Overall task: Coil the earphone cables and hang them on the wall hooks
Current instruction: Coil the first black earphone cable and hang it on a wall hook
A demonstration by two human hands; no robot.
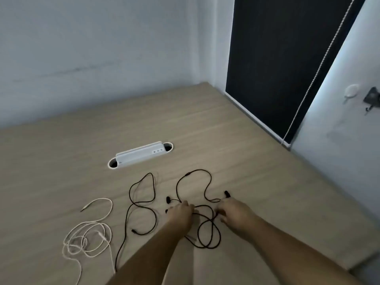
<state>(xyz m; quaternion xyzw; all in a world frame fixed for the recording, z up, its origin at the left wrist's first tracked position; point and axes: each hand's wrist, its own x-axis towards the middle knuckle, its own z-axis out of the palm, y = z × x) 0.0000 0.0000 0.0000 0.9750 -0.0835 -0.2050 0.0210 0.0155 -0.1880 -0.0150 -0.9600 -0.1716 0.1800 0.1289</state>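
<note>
Black earphone cable (pixel 207 182) lies in loose loops on the wooden desk (pixel 257 171). My left hand (pixel 181 212) and my right hand (pixel 232 212) rest on its tangled middle, fingers curled onto the strands. A black earbud (pixel 226 193) lies just beyond my right hand. A second black cable (pixel 141 204) loops to the left. A white earphone cable (pixel 88 239) sits loosely coiled at the near left, its plug (pixel 83 209) pointing left. On the right wall are a clear round hook (pixel 352 91) and a dark hook (pixel 372 97).
A white cable-port cover (pixel 140 154) sits in a slot in the desk's middle. A dark roller blind (pixel 277 58) with a bead chain (pixel 320 64) hangs at the back right. Pale walls bound the desk at the back and right.
</note>
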